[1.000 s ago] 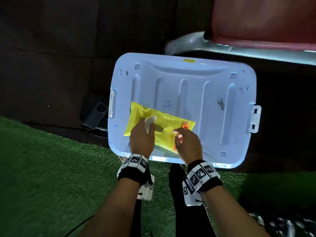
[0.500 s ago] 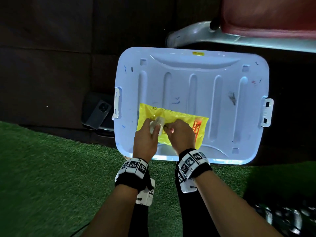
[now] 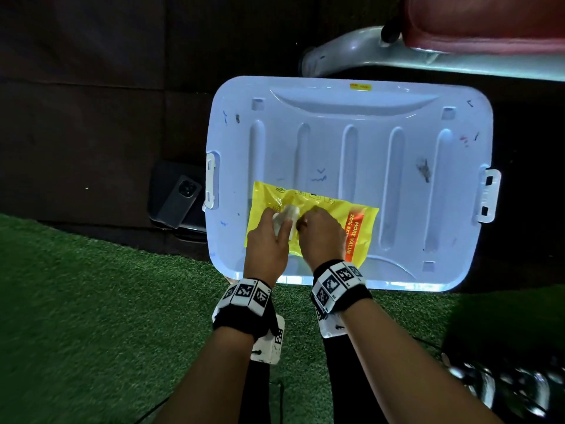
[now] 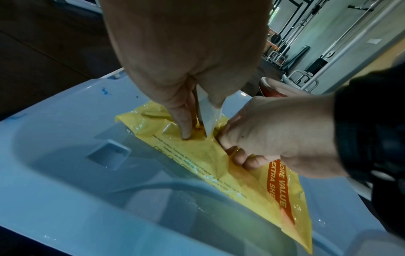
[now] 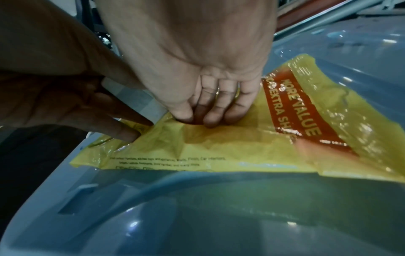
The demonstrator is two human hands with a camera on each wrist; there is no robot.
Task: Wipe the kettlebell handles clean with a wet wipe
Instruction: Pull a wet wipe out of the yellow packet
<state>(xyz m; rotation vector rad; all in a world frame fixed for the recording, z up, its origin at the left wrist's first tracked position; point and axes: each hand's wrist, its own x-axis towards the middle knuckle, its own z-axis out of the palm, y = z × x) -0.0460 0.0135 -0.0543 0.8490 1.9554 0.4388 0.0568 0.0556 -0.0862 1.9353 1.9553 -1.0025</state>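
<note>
early stage: left hand (image 3: pixel 269 240) pinches the white flap (image 4: pixel 209 114) of the yellow wet-wipe pack (image 3: pixel 360 228) on the bin lid (image 3: pixel 351 142); right hand (image 3: pixel 321 237) fingers curled, digging into the pack. no wipe out; no kettlebell clearly in view, handles unwiped.

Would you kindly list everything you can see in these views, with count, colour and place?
wipes packet: one, yellow with an orange band, flat on the lid's near side
peel-back flap: one, whitish, lifted off the packet
storage box lid: one, pale blue, on the dark floor
phone: one, dark, left of the lid
artificial turf: green, near floor
bench frame: one, silver, beyond the lid
left hand: pinches the flap
right hand: fingers curled, pressing the packet
wristbands: two, black with white markers
</note>
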